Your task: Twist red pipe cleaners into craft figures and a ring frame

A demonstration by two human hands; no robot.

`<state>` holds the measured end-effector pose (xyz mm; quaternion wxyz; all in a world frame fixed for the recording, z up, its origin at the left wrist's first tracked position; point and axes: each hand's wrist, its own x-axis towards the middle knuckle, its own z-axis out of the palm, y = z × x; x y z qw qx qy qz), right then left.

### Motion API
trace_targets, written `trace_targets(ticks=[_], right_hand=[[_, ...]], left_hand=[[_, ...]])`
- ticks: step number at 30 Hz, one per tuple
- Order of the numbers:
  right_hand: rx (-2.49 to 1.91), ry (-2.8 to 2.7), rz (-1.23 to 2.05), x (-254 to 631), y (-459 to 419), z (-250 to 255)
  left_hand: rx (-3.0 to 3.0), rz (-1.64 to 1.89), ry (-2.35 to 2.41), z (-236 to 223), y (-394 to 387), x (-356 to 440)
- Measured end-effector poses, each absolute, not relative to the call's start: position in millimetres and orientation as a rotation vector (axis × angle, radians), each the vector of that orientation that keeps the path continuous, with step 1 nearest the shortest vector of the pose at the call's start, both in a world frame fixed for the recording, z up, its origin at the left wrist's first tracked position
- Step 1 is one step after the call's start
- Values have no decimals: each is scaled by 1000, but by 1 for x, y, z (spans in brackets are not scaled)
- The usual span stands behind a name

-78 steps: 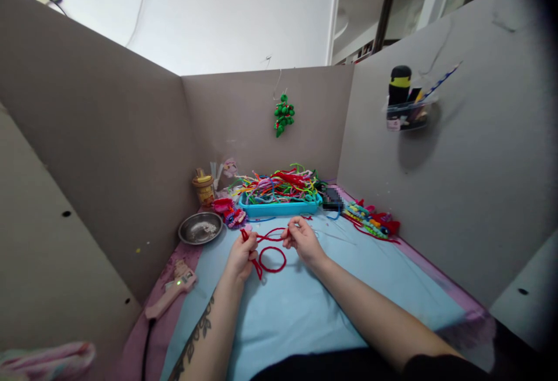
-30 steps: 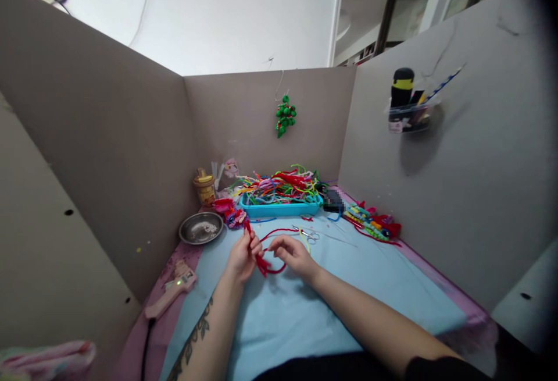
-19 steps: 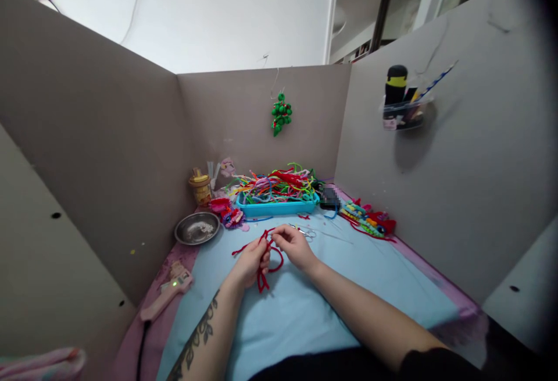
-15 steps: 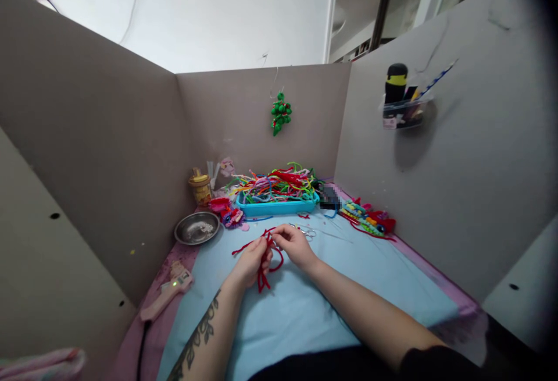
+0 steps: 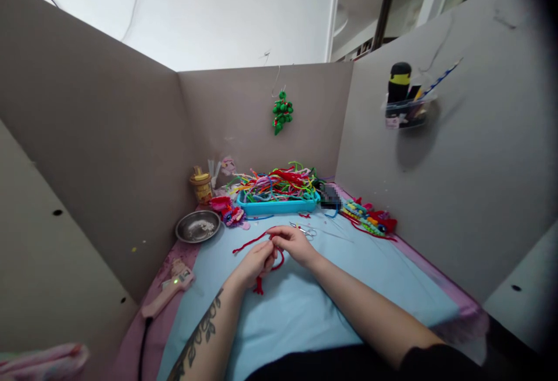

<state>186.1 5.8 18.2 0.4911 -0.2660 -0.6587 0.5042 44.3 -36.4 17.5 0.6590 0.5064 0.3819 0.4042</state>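
Both hands meet over the light blue mat (image 5: 305, 311) and grip one red pipe cleaner (image 5: 245, 245). My left hand (image 5: 255, 264) is closed round its looped part, and a red end hangs below the fist. My right hand (image 5: 293, 244) pinches the strand just to the right, fingertips touching the left hand. One free red end sticks out to the left over the mat.
A turquoise tray (image 5: 279, 205) heaped with coloured pipe cleaners stands at the back. A steel bowl (image 5: 197, 227), a small yellow jar (image 5: 201, 184), a pink glue gun (image 5: 168, 295), small scissors (image 5: 305, 230) and finished colourful pieces (image 5: 368, 221) lie around. Grey cardboard walls (image 5: 104, 136) enclose three sides.
The hands have drawn together. The wide open loop of the red pipe cleaner has been gathered into the left hand, and the right hand has moved left to meet it.
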Motion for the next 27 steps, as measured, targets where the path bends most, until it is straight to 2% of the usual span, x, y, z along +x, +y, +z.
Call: trace_targets(ticks=[4,16,27], right_hand=[[-626,-1655,1290,191,9,19],[-799,-1575,997,212,25,25],[-826,-1436,923,228,30,29]], left_hand=[[1166,935,875,17,-36,44],[1321,981,964,14,-25,29],[993,1433,1167,10,-13,21]])
